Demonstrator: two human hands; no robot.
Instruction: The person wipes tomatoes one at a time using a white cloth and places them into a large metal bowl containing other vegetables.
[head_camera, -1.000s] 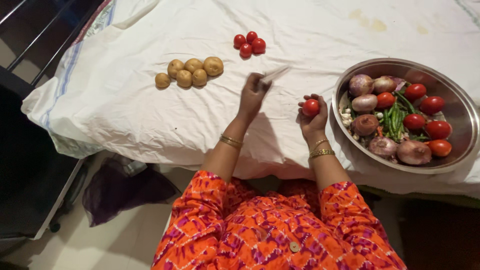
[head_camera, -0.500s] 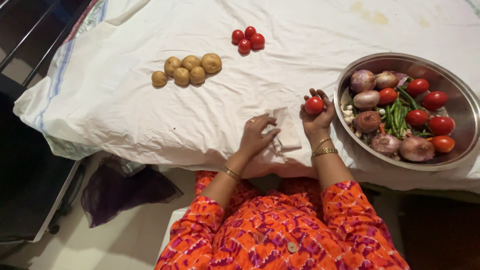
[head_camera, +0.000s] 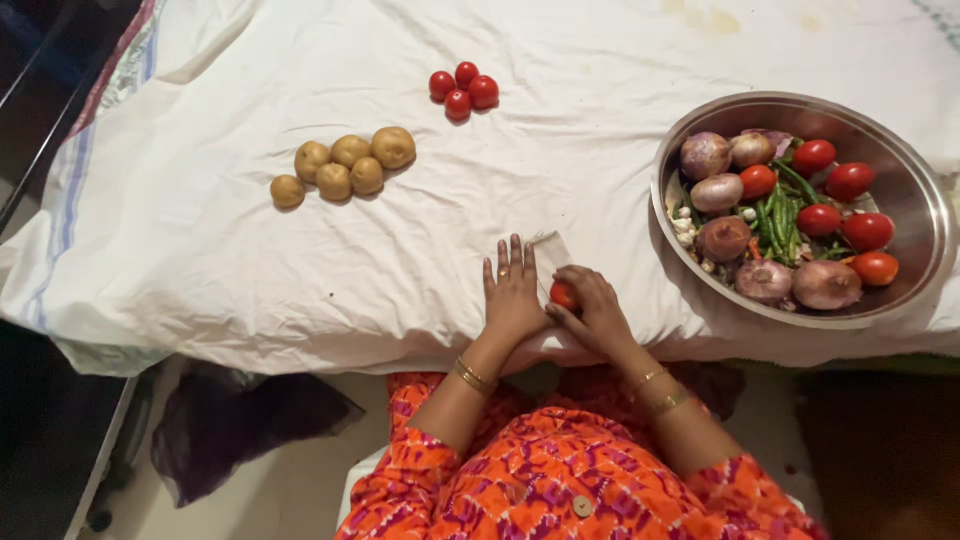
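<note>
Right hand (head_camera: 592, 305) closed on tomato (head_camera: 563, 295), left hand (head_camera: 513, 292) open, flat on cloth (head_camera: 548, 250) — near table edge; tomato could slip, roll off — loose grip.

Shiny metal bowl (head_camera: 900, 300), matt cloth (head_camera: 200, 240)

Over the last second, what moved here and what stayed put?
The left hand came down from mid-air and laid the small white cloth flat on the sheet. The right hand brought its tomato down onto that cloth. The potatoes, four tomatoes and metal bowl stayed.
</note>
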